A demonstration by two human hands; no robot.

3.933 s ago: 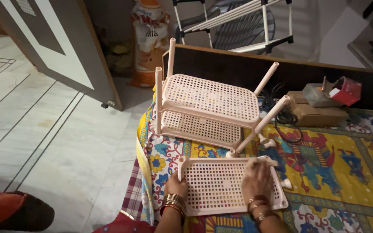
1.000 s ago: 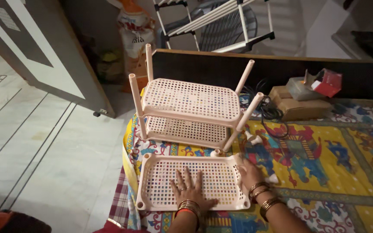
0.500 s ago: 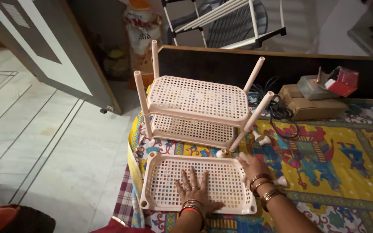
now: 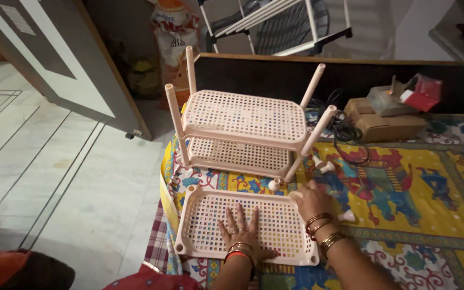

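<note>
A loose pale pink perforated plastic shelf tray (image 4: pixel 205 215) lies flat on the patterned bedspread in front of me. My left hand (image 4: pixel 240 231) rests palm down on its middle, fingers spread. My right hand (image 4: pixel 311 200) curls over the tray's far right corner. Just behind stands a two-tier rack (image 4: pixel 243 115) of the same plastic, with four poles sticking up from its corners. Small pale cap pieces (image 4: pixel 323 164) lie by the rack's right foot, another (image 4: pixel 347 216) right of my wrist.
The colourful bedspread (image 4: pixel 414 182) covers a bed with a dark headboard (image 4: pixel 361 78). A cardboard box (image 4: pixel 385 126), a red-and-white packet (image 4: pixel 420 91) and a black cable (image 4: pixel 345 134) lie at the back right. Tiled floor (image 4: pixel 55 177), a door and a metal drying rack (image 4: pixel 280 24) surround the bed.
My left hand moved from the tray's left edge onto its middle, flat. My right hand shifted up to the tray's far right corner. The view has drifted slightly.
</note>
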